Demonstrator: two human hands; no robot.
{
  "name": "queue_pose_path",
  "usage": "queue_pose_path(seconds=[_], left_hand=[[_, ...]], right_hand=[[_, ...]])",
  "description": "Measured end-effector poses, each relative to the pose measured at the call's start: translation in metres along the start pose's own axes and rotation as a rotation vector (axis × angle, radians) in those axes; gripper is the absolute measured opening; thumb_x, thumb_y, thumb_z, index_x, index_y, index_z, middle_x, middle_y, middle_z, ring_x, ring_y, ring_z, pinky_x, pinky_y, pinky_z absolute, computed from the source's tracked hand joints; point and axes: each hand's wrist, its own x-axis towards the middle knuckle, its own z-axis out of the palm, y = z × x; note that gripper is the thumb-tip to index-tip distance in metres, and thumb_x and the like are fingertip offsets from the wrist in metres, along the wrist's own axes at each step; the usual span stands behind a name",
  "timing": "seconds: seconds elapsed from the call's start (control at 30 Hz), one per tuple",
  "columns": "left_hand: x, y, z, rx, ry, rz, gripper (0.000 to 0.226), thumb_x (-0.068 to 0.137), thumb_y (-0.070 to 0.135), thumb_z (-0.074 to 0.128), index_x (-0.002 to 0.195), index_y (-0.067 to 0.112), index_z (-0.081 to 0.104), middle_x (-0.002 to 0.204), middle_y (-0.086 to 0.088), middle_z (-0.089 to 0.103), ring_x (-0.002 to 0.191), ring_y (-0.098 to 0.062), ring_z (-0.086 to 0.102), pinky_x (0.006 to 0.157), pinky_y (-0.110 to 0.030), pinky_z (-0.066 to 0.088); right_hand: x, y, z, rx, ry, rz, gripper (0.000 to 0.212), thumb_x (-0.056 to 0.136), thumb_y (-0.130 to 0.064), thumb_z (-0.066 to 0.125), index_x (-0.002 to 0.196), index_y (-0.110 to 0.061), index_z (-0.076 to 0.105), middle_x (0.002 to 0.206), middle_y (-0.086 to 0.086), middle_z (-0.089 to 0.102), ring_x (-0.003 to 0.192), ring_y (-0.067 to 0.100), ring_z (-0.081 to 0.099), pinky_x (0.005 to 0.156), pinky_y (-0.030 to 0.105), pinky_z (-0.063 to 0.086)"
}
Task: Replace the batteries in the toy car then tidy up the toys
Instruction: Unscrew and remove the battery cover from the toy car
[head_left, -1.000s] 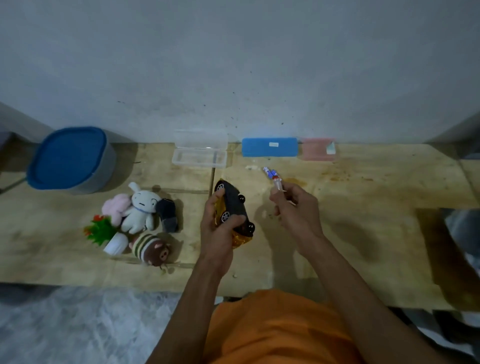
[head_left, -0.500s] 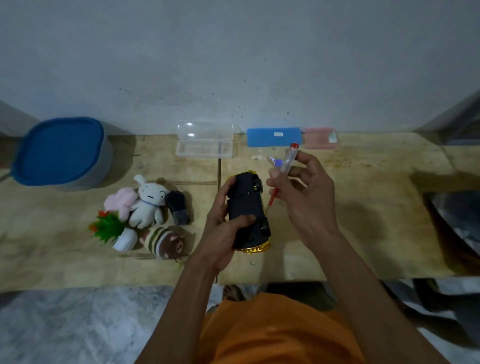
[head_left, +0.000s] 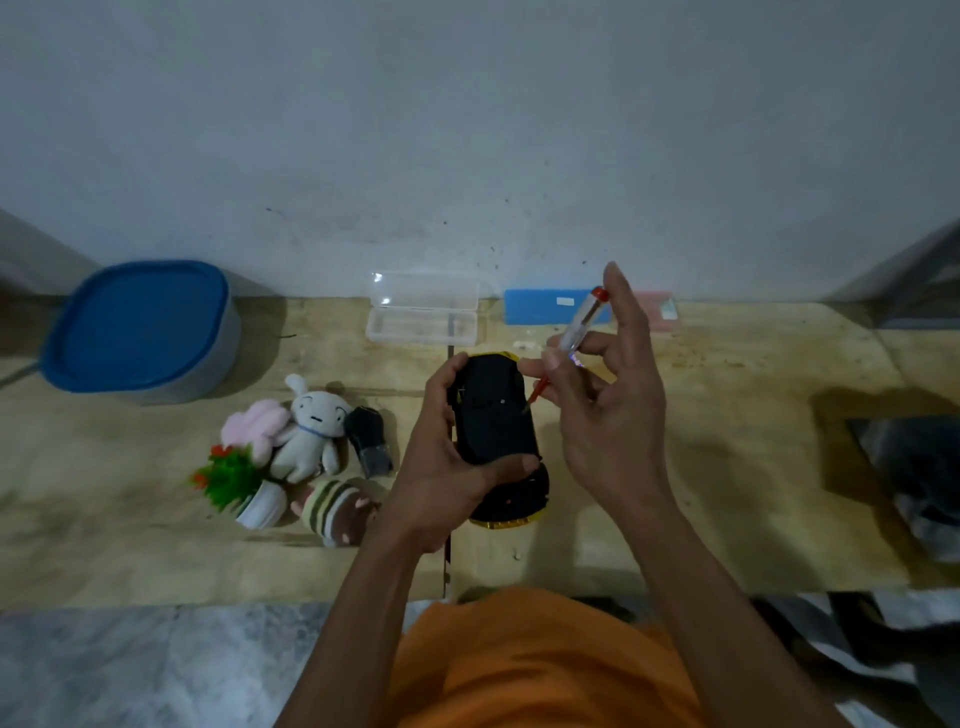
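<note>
Left hand (head_left: 441, 467) grips the black and yellow plastic toy car (head_left: 496, 431), flipped underside up, held just above the worn wooden table (head_left: 727, 467). Right hand (head_left: 608, 415) pinches a clear-handled, red-capped screwdriver (head_left: 574, 338), tip touching the car's underside. Small plush toys (head_left: 311, 431) lie clustered on the table left of the car, near a blue-lidded grey tub (head_left: 140, 327).

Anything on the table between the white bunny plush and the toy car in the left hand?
Head view: a small black toy lies between the white bunny plush and the toy car, which the left hand holds underside up.
</note>
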Motion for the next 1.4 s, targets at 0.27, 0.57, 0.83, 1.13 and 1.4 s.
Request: queue_pose_path(seconds=[0.27, 0.57, 0.83, 1.13, 1.4], left_hand=[[0.0, 0.014, -0.003, 0.1, 0.037, 0.096, 0.111, 0.062, -0.002, 0.092, 0.148, 0.037, 0.034, 0.14, 0.017, 0.047, 0.119, 0.001, 0.057, 0.092, -0.041, 0.059], [0.013, 0.03, 0.007, 0.125, -0.016, 0.114, 0.108, 0.062, -0.003, 0.092, 0.147, 0.038, 0.037, 0.144, 0.015, 0.046, 0.122, -0.008, 0.058, 0.091, -0.043, 0.06], [0.018, 0.032, 0.014, 0.132, -0.029, 0.115, 0.11, 0.062, -0.003, 0.091, 0.149, 0.035, 0.036, 0.145, 0.017, 0.045, 0.122, 0.0, 0.055, 0.093, -0.042, 0.059], [0.019, 0.035, 0.016, 0.125, -0.032, 0.12, 0.11, 0.063, -0.007, 0.089, 0.149, 0.033, 0.035, 0.144, 0.018, 0.044, 0.112, 0.011, 0.057, 0.089, -0.035, 0.06], [0.019, 0.038, 0.016, 0.144, -0.034, 0.118, 0.11, 0.063, -0.008, 0.088, 0.15, 0.032, 0.034, 0.142, 0.018, 0.044, 0.108, 0.015, 0.056, 0.085, -0.028, 0.06]], right_hand=[[0.005, -0.01, 0.012, 0.108, 0.026, -0.103, 0.054, 0.1, -0.007, 0.059, 0.146, -0.018, 0.033, 0.098, 0.002, 0.065, 0.089, 0.018, 0.075, 0.079, 0.042, 0.062], [0.019, -0.014, 0.005, 0.089, 0.123, -0.142, 0.054, 0.1, -0.005, 0.06, 0.146, -0.015, 0.034, 0.1, 0.007, 0.065, 0.087, 0.02, 0.075, 0.078, 0.043, 0.062], [0.022, -0.012, -0.003, 0.09, 0.156, -0.118, 0.055, 0.099, -0.008, 0.061, 0.146, -0.014, 0.034, 0.101, 0.007, 0.064, 0.087, 0.018, 0.076, 0.077, 0.046, 0.062], [0.024, -0.008, -0.004, 0.062, 0.165, -0.136, 0.056, 0.098, -0.005, 0.061, 0.146, -0.008, 0.033, 0.098, 0.004, 0.067, 0.088, 0.016, 0.075, 0.079, 0.046, 0.062], [0.025, -0.007, -0.003, 0.104, 0.162, -0.126, 0.055, 0.098, -0.005, 0.061, 0.145, -0.013, 0.033, 0.103, 0.012, 0.065, 0.088, 0.02, 0.076, 0.078, 0.046, 0.062]])
